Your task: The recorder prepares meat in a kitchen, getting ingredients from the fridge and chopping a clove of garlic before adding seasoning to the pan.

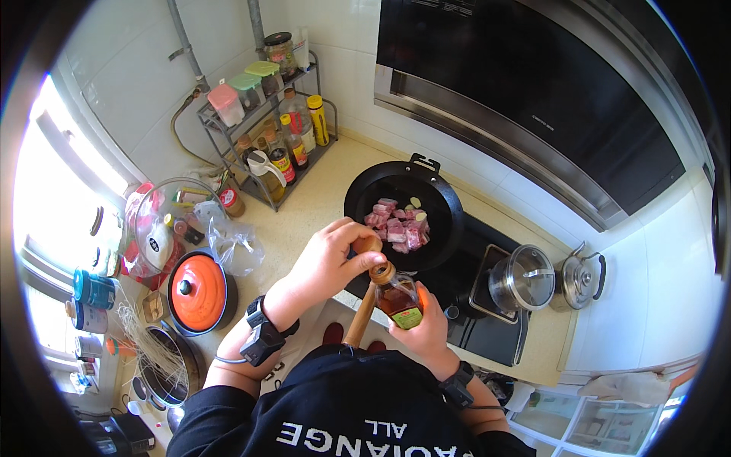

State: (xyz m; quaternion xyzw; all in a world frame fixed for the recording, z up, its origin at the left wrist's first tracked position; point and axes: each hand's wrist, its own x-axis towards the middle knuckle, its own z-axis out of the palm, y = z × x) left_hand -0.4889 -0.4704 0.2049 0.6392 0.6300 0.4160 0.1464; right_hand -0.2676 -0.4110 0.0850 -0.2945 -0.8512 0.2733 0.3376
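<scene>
My left hand [331,257] pinches a brown bottle cap [367,244] just above the mouth of a glass bottle. In my right hand [425,328] is that bottle [398,297], holding dark amber liquid, with a green label and its neck tilted toward the wok. The black wok [448,228] sits on the stove beyond my hands, its wooden handle [361,320] pointing toward me. Chunks of raw meat [402,228] and several pale slices [416,202] lie in the wok.
A metal rack [265,197] with seasoning bottles and lidded boxes stands at the back left. Left on the counter is an orange-lidded pot [200,291] beside a plastic bag [234,245]. A glass-lidded pot [508,285] and a steel kettle [579,280] stand right. The range hood [514,74] overhangs the back.
</scene>
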